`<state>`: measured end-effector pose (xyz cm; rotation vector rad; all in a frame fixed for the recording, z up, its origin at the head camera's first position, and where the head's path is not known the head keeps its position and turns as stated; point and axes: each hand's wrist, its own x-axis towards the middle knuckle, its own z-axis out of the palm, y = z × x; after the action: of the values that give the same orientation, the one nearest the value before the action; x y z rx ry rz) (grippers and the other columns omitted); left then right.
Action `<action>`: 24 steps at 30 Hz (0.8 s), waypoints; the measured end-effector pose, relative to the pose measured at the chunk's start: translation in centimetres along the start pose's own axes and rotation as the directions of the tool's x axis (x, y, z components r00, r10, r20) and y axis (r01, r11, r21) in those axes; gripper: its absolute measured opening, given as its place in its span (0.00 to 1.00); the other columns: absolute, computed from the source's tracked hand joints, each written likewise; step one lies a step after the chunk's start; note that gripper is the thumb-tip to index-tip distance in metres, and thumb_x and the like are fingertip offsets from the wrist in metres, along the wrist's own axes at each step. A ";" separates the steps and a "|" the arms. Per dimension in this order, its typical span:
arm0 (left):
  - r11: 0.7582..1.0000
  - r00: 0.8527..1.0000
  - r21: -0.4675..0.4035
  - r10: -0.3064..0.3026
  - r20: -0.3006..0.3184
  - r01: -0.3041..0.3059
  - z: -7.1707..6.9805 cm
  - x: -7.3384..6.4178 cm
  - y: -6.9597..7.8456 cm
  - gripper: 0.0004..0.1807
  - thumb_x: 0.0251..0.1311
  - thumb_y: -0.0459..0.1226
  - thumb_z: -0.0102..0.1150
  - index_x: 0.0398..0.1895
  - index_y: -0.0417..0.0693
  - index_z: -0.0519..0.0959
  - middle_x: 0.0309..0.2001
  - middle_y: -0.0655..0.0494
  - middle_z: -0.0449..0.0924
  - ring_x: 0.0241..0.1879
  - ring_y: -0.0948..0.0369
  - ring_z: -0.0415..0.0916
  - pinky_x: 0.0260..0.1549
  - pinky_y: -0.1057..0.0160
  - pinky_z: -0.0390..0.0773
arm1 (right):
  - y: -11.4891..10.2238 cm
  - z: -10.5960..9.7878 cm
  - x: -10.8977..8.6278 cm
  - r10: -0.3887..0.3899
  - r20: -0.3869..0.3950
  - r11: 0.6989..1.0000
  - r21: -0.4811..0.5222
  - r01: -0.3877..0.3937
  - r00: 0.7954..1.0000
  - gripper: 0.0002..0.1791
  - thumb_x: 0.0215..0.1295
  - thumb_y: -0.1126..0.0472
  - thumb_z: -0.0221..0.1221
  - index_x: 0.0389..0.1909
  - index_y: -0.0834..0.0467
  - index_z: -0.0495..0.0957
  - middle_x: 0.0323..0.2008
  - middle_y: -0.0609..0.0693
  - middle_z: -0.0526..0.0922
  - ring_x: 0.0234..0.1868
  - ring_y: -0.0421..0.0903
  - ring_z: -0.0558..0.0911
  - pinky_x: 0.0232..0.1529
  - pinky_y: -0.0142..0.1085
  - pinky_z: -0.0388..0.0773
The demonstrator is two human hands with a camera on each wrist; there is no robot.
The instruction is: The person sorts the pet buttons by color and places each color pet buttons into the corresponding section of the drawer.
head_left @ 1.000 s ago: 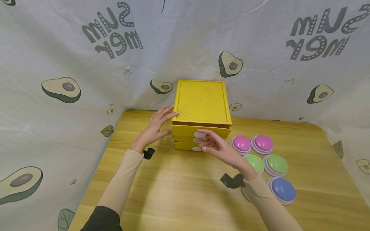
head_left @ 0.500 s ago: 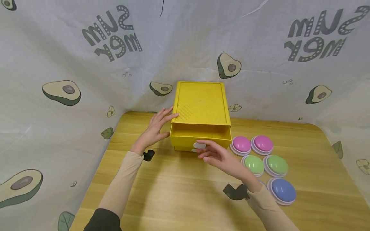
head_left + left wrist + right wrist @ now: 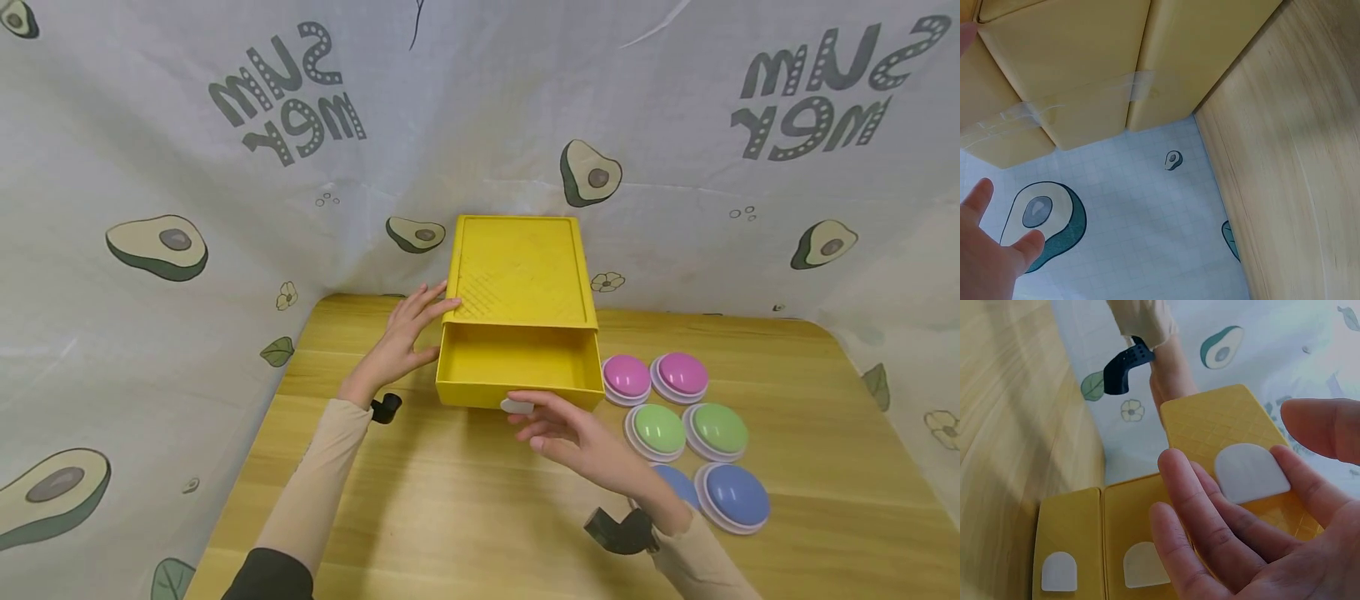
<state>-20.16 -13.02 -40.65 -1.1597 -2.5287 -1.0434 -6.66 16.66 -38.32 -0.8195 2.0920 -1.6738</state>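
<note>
A small yellow drawer unit point(image 3: 525, 271) stands against the printed curtain. Its top drawer point(image 3: 517, 356) is pulled out, with nothing visible inside. My right hand point(image 3: 588, 442) is at the drawer's front, its index and middle fingers on either side of the white pull tab point(image 3: 1250, 472); the thumb stays off the tab. My left hand point(image 3: 393, 346) rests against the unit's left side, fingers spread, one fingertip on the top edge. In the left wrist view, only part of that hand point(image 3: 991, 256) shows, its thumb extended beside the unit.
Right of the unit sit round push lights or buttons in pairs: pink point(image 3: 682, 373), green point(image 3: 718, 429) and blue point(image 3: 737, 496). My right forearm partly covers one blue one. Two lower drawers with white tabs point(image 3: 1059, 572) are closed. The curtain point(image 3: 480, 108) borders the wooden table point(image 3: 435, 517).
The top drawer has slid out toward me, from a narrow gap to well extended. My right hand moved with its tab. The left hand has stayed at the unit's side.
</note>
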 end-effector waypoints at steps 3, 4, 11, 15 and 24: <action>1.000 1.000 -0.004 0.000 -0.002 0.000 0.0 0.0 0.0 0.46 0.48 0.21 0.64 0.70 0.56 0.59 0.74 0.47 0.47 0.72 0.46 0.37 0.63 0.35 0.37 | -0.1 0.3 -0.3 -0.010 -0.002 1.000 -0.003 0.010 1.000 0.26 0.71 0.67 0.52 0.68 0.55 0.63 0.59 0.54 0.73 0.52 0.50 0.79 0.51 0.41 0.76; 1.000 1.000 -0.006 0.000 -0.002 0.000 0.1 0.0 0.0 0.46 0.48 0.21 0.64 0.70 0.56 0.59 0.74 0.47 0.47 0.72 0.45 0.37 0.63 0.34 0.37 | -0.1 0.4 -0.4 -0.011 -0.006 1.000 -0.007 0.011 1.000 0.26 0.71 0.67 0.52 0.68 0.55 0.63 0.59 0.54 0.74 0.52 0.50 0.79 0.51 0.41 0.76; 1.000 1.000 -0.016 -0.012 -0.001 0.012 0.0 -0.1 0.1 0.45 0.49 0.21 0.64 0.70 0.57 0.59 0.74 0.45 0.47 0.73 0.48 0.36 0.61 0.31 0.38 | -0.3 1.0 -1.1 -0.039 -0.012 0.999 -0.025 0.039 0.999 0.27 0.70 0.69 0.52 0.68 0.55 0.63 0.59 0.53 0.74 0.51 0.49 0.79 0.50 0.41 0.77; 1.000 1.000 -0.013 -0.007 -0.003 0.007 0.0 -0.1 0.1 0.45 0.49 0.20 0.62 0.70 0.57 0.59 0.74 0.45 0.47 0.73 0.48 0.36 0.61 0.31 0.38 | -0.4 1.3 -1.3 -0.056 -0.008 0.998 -0.022 0.056 0.998 0.27 0.70 0.70 0.51 0.68 0.56 0.63 0.59 0.53 0.74 0.51 0.49 0.79 0.49 0.41 0.77; 1.000 1.000 -0.017 -0.008 0.004 0.008 0.1 -0.1 0.1 0.44 0.51 0.22 0.61 0.70 0.57 0.58 0.74 0.47 0.46 0.73 0.48 0.36 0.62 0.33 0.37 | -0.6 1.7 -1.9 -0.048 0.005 0.999 -0.017 0.048 0.999 0.26 0.70 0.69 0.51 0.68 0.56 0.62 0.60 0.54 0.73 0.51 0.50 0.79 0.50 0.41 0.77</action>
<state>-20.04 -12.95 -40.76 -1.1581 -2.5343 -1.0682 -4.08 16.47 -38.28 -0.8854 2.1025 -1.6787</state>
